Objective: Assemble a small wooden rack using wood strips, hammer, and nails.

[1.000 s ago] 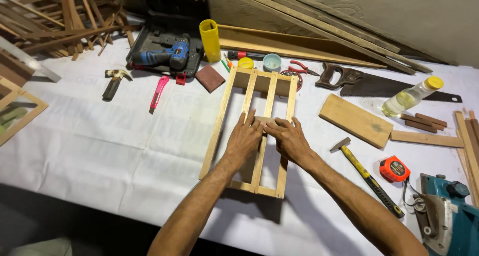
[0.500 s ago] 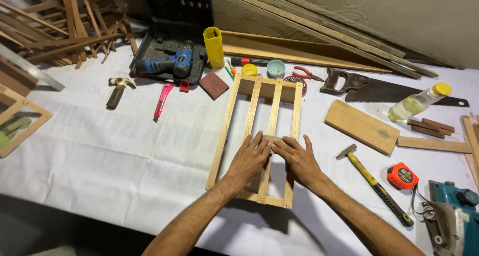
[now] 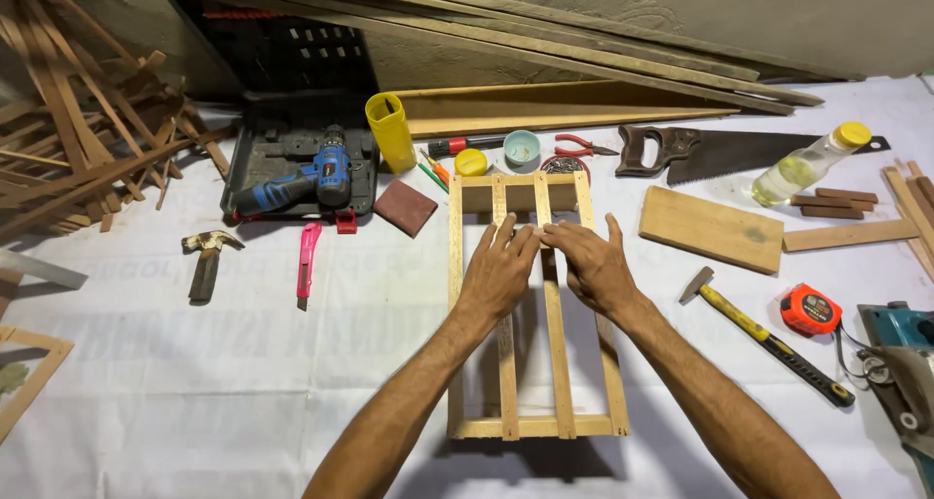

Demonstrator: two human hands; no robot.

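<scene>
A pale wooden frame (image 3: 455, 295) with two inner slats lies flat on the white cloth, long side pointing away from me. My left hand (image 3: 498, 273) rests palm down on the left inner slat, fingers spread. My right hand (image 3: 593, 266) lies flat over the right inner slat and the right rail, fingertips meeting those of the left hand near the frame's upper half. Neither hand grips anything.
A hammer (image 3: 764, 337), orange tape measure (image 3: 809, 309), board (image 3: 710, 229), handsaw (image 3: 700, 152) and bottle (image 3: 806, 163) lie right. A drill in its black case (image 3: 297, 173), yellow cup (image 3: 389, 131), pink knife (image 3: 308, 263) and small hammer (image 3: 206, 261) lie left. Scrap slats (image 3: 78, 139) pile far left.
Both hands have slid up the frame's inner slats, away from me, staying flat on the wood. The view has shifted, so the frame sits lower and more upright in the picture.
</scene>
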